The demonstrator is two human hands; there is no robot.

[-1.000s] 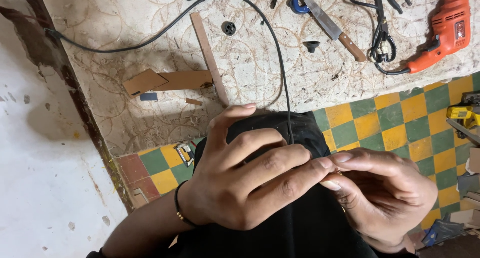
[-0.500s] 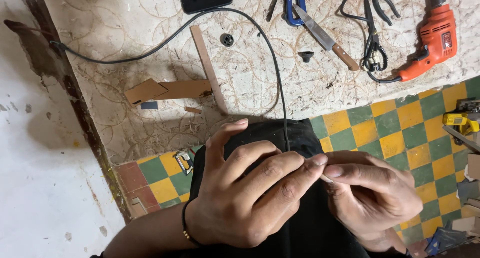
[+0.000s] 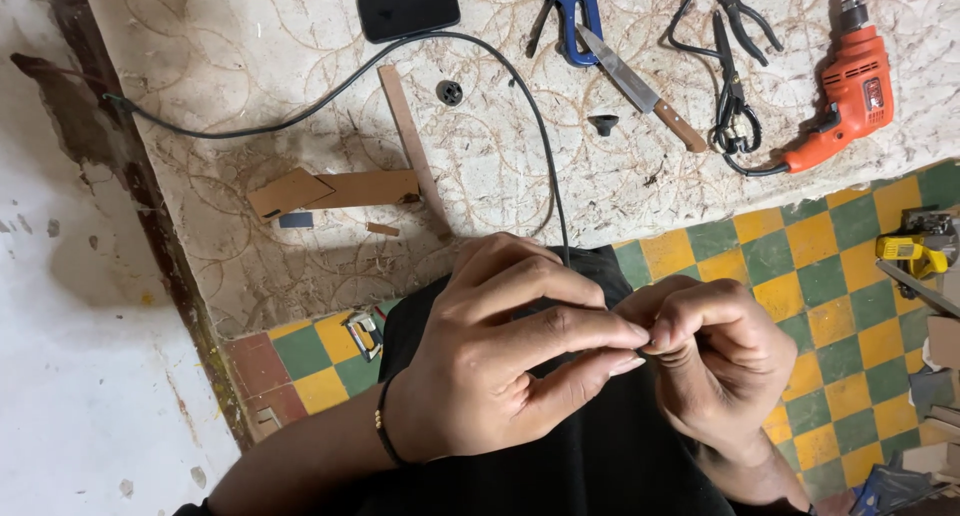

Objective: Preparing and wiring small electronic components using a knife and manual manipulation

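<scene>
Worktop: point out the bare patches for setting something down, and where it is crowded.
Free: the worktop left of the phone, above the black cable; also between the wooden strip and the cable's downward run. Crowded: top right, with knife, pliers and orange drill.

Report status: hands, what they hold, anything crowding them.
Left hand and right hand meet fingertip to fingertip, pinching the thin black cable end over a black-clothed lap. Pinch point hidden. Orange power drill, wooden-handled knife lie well clear.
</scene>
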